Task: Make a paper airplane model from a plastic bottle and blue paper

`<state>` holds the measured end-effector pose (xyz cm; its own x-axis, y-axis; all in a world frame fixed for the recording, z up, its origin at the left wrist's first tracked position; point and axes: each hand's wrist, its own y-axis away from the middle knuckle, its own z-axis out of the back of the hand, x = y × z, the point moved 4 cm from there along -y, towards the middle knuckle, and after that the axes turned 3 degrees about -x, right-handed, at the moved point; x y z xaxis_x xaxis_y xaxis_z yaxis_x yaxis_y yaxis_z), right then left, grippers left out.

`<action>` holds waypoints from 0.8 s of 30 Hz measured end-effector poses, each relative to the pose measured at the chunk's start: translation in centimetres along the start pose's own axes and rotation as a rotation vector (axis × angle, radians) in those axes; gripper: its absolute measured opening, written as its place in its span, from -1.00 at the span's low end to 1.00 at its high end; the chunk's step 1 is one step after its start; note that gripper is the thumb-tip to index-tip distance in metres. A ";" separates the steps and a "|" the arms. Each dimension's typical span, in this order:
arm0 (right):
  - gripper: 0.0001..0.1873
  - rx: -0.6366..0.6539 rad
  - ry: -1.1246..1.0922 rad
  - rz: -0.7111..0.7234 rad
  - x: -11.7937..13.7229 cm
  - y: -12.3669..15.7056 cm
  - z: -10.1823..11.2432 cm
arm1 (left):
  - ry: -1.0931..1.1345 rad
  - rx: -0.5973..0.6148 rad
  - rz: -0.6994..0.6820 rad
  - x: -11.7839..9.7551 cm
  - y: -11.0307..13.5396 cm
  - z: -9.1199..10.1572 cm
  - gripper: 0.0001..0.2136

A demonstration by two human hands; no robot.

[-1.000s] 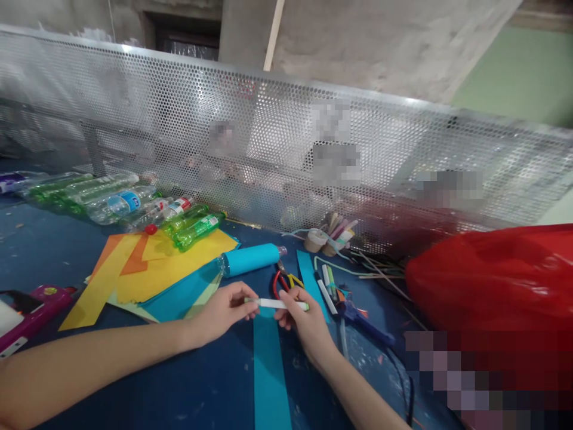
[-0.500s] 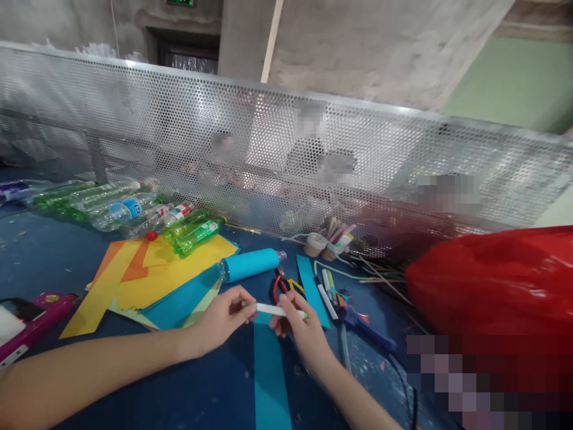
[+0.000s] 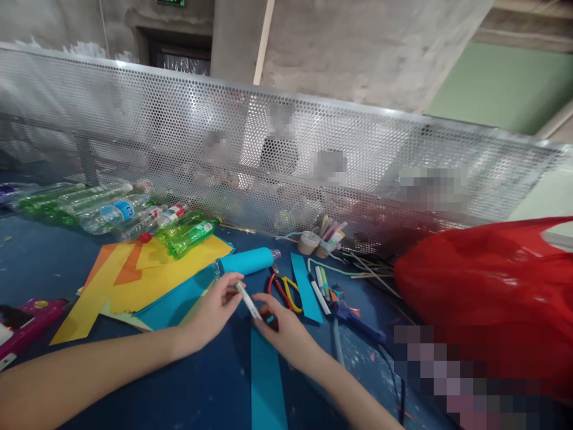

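Observation:
My left hand (image 3: 215,313) pinches the upper end of a thin white marker (image 3: 248,301). Its lower end sits in the curled fingers of my right hand (image 3: 282,331). The marker slants between both hands, just above a long teal paper strip (image 3: 266,382) lying on the blue table (image 3: 49,260). Behind the hands lies a bottle wrapped in teal paper (image 3: 246,261), with red and yellow handled pliers (image 3: 284,289) beside it.
Yellow, orange and teal paper sheets (image 3: 156,275) spread at the left. Several empty plastic bottles (image 3: 120,212) line the perforated metal screen (image 3: 286,161). More markers (image 3: 322,286), tape rolls (image 3: 308,242) and sticks lie at centre right. A red plastic bag (image 3: 487,298) fills the right; a pink tool (image 3: 27,319) lies far left.
The marker has swung from lying level between the hands to a slant, its right end dropping into my right hand. Both hands shifted slightly left and closer together.

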<state>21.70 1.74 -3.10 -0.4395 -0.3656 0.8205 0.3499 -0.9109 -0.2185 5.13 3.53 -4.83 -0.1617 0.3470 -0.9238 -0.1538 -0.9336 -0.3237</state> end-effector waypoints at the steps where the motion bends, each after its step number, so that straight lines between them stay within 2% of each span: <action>1: -0.68 -0.033 0.104 0.018 0.1 -0.1 0.2 | 0.020 -0.007 0.011 0.1 0.0 0.0 -0.67; 3: -0.74 -0.119 0.263 0.010 0.1 -0.3 1.2 | 0.023 -0.021 0.035 0.1 0.1 -0.1 -0.63; 6: -0.74 -0.206 0.494 -0.082 -0.8 -0.8 3.6 | -0.094 0.012 0.056 -0.8 0.4 -0.2 -0.74; 10: -0.54 -0.331 0.962 -0.204 -2.9 -0.9 8.0 | -0.302 0.090 0.020 -2.1 0.6 -0.5 -0.80; 12: -0.57 -0.369 1.078 -0.243 -4.0 -0.8 9.9 | -0.391 0.118 -0.003 -2.3 0.5 -0.7 -0.75; 15: -0.68 -0.400 1.113 -0.275 -5.6 -0.7 11.9 | -0.554 0.154 -0.052 -2.2 0.4 -0.8 -0.58; 20: -0.66 -0.401 1.084 -0.158 -6.4 -1.2 12.2 | -0.716 0.195 -0.090 -1.3 0.0 -1.4 -0.34; 24: -0.76 -0.337 0.970 0.014 -5.3 -1.8 9.8 | -0.757 0.263 -0.104 -0.7 -0.2 -2.1 -0.26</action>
<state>31.49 7.20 -1.82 -0.9689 -0.2376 0.0693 0.1755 -0.8571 -0.4843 7.29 3.30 -4.55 -0.7355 0.4859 -0.4722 -0.4139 -0.8740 -0.2547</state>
